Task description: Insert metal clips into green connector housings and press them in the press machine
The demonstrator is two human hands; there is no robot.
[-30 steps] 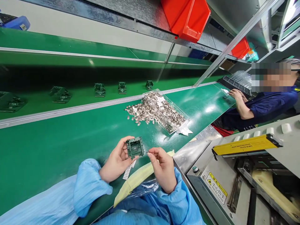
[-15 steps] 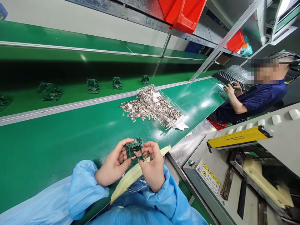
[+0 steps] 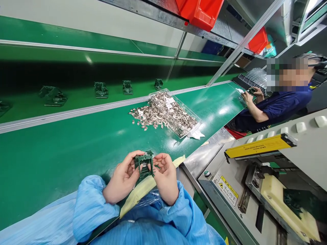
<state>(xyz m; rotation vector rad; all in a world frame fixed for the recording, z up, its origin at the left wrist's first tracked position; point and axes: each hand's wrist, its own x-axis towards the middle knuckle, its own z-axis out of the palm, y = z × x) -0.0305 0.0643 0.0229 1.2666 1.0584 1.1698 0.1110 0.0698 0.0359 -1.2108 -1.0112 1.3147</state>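
Observation:
Between my two hands I hold a small green circuit board assembly (image 3: 144, 159), tilted above the near edge of the green bench (image 3: 76, 153). My left hand (image 3: 125, 177) grips its left side, fingers behind and thumb in front. On its right side, my right hand (image 3: 165, 175) pinches the frame with thumb and fingers. The thumbs reach toward the opening in its middle, where a small pale part shows; I cannot make out its kind. Beyond my hands, a clear tray (image 3: 196, 126) lies on the bench with a heap of small metal parts (image 3: 153, 114) in it and spilling out leftward.
Several similar board assemblies (image 3: 101, 90) stand along the back strip. At right is a machine with a yellow bar (image 3: 260, 146) and a hand-injury warning label (image 3: 228, 190). A co-worker (image 3: 276, 105) handles a part farther along. Red bins (image 3: 201, 15) sit on the shelf above.
The board assembly has turned slightly, so its central opening faces me more. My right thumb has moved to its lower front. On the machine at right, the cream-coloured piece has shifted.

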